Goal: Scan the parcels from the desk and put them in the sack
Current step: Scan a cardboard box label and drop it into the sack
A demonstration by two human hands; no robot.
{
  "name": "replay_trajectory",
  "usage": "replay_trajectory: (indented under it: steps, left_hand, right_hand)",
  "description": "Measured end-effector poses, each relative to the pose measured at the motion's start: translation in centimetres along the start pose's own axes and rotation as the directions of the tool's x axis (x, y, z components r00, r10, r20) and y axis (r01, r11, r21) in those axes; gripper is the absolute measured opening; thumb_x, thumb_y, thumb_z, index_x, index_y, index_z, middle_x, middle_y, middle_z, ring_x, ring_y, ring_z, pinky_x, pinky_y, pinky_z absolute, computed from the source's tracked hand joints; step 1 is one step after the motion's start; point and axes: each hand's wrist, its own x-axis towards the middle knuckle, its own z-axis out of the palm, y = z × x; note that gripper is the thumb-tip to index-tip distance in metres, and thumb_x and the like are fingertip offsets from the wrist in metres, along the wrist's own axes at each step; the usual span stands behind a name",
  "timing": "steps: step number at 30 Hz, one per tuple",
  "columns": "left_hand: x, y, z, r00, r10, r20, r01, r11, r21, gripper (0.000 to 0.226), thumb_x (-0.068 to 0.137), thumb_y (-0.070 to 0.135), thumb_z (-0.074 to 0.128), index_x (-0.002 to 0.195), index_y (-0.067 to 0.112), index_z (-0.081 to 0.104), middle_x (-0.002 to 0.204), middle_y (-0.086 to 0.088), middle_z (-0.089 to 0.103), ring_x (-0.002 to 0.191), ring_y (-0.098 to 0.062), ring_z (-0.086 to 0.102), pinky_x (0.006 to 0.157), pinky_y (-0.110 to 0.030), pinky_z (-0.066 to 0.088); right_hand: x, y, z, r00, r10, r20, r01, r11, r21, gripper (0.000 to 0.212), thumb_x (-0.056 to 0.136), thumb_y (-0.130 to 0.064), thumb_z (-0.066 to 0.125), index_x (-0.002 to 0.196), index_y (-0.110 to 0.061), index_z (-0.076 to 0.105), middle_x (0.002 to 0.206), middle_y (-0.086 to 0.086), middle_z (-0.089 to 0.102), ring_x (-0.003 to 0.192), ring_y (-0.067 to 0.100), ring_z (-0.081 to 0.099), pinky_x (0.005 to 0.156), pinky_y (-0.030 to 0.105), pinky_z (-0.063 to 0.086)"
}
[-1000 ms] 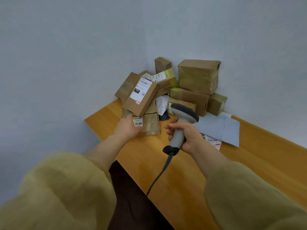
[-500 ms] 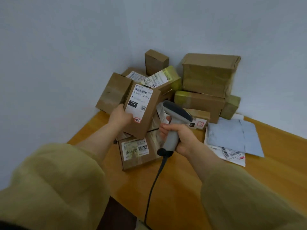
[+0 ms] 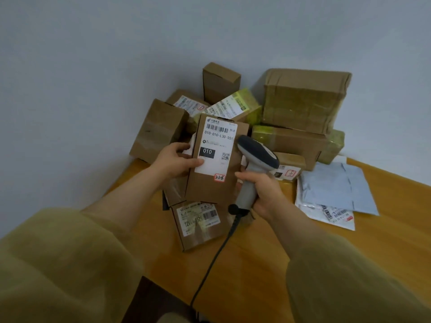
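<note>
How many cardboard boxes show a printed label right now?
5: held box, near box below it, back box, green-taped box behind, small box beyond the scanner. Others may hide labels.

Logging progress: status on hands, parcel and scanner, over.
Left hand holds labelled parcel, label facing up. Right hand grips scanner beside it. Parcel pile behind, not blocking label.

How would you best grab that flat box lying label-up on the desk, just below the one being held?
Probably span its two long edges near the front end, coming from above. The flat box lies label-up, so only its thin sides offer a hold; the held box covers its far end and the scanner cable runs close on its right.
</note>
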Motion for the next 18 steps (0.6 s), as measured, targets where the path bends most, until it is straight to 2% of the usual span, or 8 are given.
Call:
replay_trajectory:
  steps: [3, 6, 7, 9, 12, 15, 18]
  left_hand:
    - [-2.5, 1.8, 2.2, 0.995, 0.078, 0.056, -0.078, 0.997, -0.007, 0.065, 0.078, 0.013, 0.076, 0.136, 0.011, 0.047, 0.109, -0.001, 0.062, 0.102, -0.02, 0.062, 0.08, -0.033, 0.056]
    - [-5.3, 3.3, 6.3, 0.986, 0.166, 0.022, -0.167, 0.986, 0.029, 0.064, 0.075, 0.013, 0.078, 0.133, 0.009, 0.049, 0.112, -0.003, 0.061, 0.105, -0.022, 0.061, 0.085, -0.036, 0.055]
    - [-6.5, 3.8, 7.8, 0.98, 0.199, 0.007, -0.199, 0.979, 0.05, 0.065, 0.075, 0.014, 0.079, 0.132, 0.009, 0.049, 0.111, -0.003, 0.061, 0.104, -0.021, 0.061, 0.087, -0.037, 0.055]
    - [-8.9, 4.5, 10.9, 0.965, 0.26, -0.022, -0.257, 0.962, 0.094, 0.063, 0.074, 0.015, 0.08, 0.129, 0.009, 0.051, 0.105, 0.001, 0.061, 0.099, -0.017, 0.06, 0.085, -0.034, 0.054]
    - [-12.9, 4.9, 15.4, 0.947, 0.318, -0.049, -0.309, 0.941, 0.14, 0.06, 0.075, 0.019, 0.08, 0.128, 0.012, 0.052, 0.105, 0.004, 0.061, 0.099, -0.016, 0.06, 0.084, -0.034, 0.054]
    - [-16.5, 5.2, 19.4, 0.937, 0.344, -0.064, -0.329, 0.928, 0.173, 0.064, 0.073, 0.024, 0.081, 0.13, 0.013, 0.052, 0.116, -0.001, 0.063, 0.107, -0.021, 0.061, 0.089, -0.042, 0.054]
    - [-19.6, 5.4, 22.6, 0.928, 0.366, -0.073, -0.346, 0.917, 0.198, 0.067, 0.073, 0.026, 0.081, 0.131, 0.013, 0.052, 0.118, -0.002, 0.062, 0.107, -0.021, 0.06, 0.09, -0.043, 0.054]
  right_hand:
    - [-2.5, -1.2, -2.9, 0.995, -0.103, 0.001, 0.103, 0.995, -0.014, 0.035, 0.074, 0.0, 0.074, 0.104, -0.01, 0.059, 0.095, 0.008, 0.065, 0.093, 0.026, 0.063, 0.073, 0.041, 0.054]
    - [-6.1, -2.1, -6.7, 0.981, -0.192, -0.014, 0.192, 0.981, -0.014, 0.028, 0.078, -0.004, 0.074, 0.099, -0.012, 0.058, 0.094, 0.008, 0.067, 0.09, 0.025, 0.065, 0.077, 0.046, 0.057]
    - [-7.7, -2.4, -8.2, 0.977, -0.212, 0.006, 0.212, 0.977, -0.019, 0.024, 0.08, -0.006, 0.073, 0.099, -0.01, 0.059, 0.091, 0.009, 0.068, 0.085, 0.024, 0.067, 0.076, 0.045, 0.058]
    - [-11.1, -2.8, -11.6, 0.961, -0.265, 0.076, 0.27, 0.96, -0.07, 0.014, 0.083, -0.01, 0.07, 0.092, -0.003, 0.062, 0.075, 0.01, 0.07, 0.064, 0.021, 0.068, 0.063, 0.038, 0.057]
    - [-16.3, -3.3, -16.6, 0.931, -0.348, 0.107, 0.358, 0.929, -0.098, 0.015, 0.083, -0.008, 0.069, 0.074, -0.002, 0.058, 0.058, 0.009, 0.061, 0.042, 0.017, 0.051, 0.048, 0.028, 0.044]
    - [-21.0, -3.6, -21.3, 0.917, -0.386, 0.101, 0.394, 0.916, -0.075, 0.01, 0.081, -0.004, 0.07, 0.082, -0.004, 0.06, 0.054, 0.007, 0.056, 0.041, 0.017, 0.046, 0.045, 0.027, 0.041]
    - [-24.4, -3.7, -25.1, 0.911, -0.403, 0.09, 0.41, 0.909, -0.08, 0.013, 0.079, -0.003, 0.073, 0.084, -0.006, 0.061, 0.051, 0.004, 0.055, 0.041, 0.016, 0.045, 0.043, 0.026, 0.042]
